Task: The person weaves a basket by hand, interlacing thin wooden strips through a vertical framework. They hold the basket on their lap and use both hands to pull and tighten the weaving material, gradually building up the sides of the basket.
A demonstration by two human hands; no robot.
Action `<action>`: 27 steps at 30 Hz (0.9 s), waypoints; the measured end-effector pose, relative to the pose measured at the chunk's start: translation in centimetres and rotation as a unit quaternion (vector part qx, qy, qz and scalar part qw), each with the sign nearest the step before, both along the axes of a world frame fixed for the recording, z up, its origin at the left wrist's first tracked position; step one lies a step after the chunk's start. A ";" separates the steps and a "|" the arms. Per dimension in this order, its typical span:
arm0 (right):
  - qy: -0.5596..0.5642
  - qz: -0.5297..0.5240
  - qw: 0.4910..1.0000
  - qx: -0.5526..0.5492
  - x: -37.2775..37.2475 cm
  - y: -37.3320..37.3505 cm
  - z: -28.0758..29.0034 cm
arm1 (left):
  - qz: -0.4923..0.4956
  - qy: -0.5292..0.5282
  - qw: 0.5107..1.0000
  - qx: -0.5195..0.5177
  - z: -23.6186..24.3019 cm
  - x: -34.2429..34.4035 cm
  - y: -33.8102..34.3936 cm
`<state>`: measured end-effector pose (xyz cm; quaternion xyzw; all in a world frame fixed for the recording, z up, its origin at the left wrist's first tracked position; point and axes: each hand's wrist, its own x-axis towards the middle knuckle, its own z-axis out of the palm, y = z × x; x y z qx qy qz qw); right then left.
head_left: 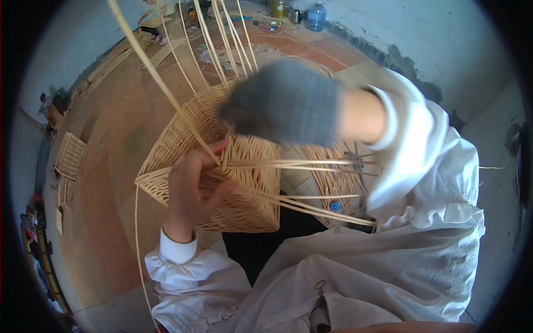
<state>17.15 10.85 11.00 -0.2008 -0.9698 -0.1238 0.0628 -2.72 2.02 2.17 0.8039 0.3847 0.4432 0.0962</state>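
Sitting beneath the left hand, a woven basket.

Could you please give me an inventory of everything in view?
Tan woven wicker basket: one, tan, centre
Thick pale wicker rod: one, pale tan, slanting up-left from the basket
Thin pale wicker rods: many, pale tan, beyond and right of the basket
Loose tan rod bundle: one, tan, floor at right
Woven tan wicker pieces: several, tan, floor at far left
Translucent blue jug: one, blue, top
Yellowish round tin: one, yellowish, left of the jug
Seated person: one, light top, upper left
White sleeves: two, white, lower left and right
Left hand: one, bare, at the basket's rim
Right hand: one, grey-gloved, blurred, above the basket
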 end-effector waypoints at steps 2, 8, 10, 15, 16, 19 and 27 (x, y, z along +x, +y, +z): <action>-0.076 -0.025 0.997 0.024 4.6 -4.4 -0.3 | -0.026 0.022 0.999 0.018 0.1 1.0 1.6; 0.008 -0.078 0.996 0.040 5.1 -7.3 -5.9 | -0.018 0.035 0.999 -0.028 1.1 1.3 -0.1; 0.043 -0.088 0.992 0.074 4.1 -7.1 -7.0 | 0.018 0.076 0.997 -0.027 0.8 1.8 0.2; 0.059 -0.002 0.993 0.105 3.1 -5.4 -7.1 | 0.073 0.060 0.995 -0.029 0.2 1.6 0.3; 0.054 0.020 0.987 0.150 3.2 -5.3 -7.1 | 0.077 0.057 0.995 -0.012 0.0 1.8 0.5; 0.074 -0.011 0.977 0.197 2.8 -5.9 -7.7 | 0.082 0.047 0.995 -0.016 -0.1 2.0 0.7; 0.009 -0.273 0.960 -0.057 2.7 -9.2 -2.8 | 0.091 0.037 0.994 -0.053 -0.1 2.0 0.5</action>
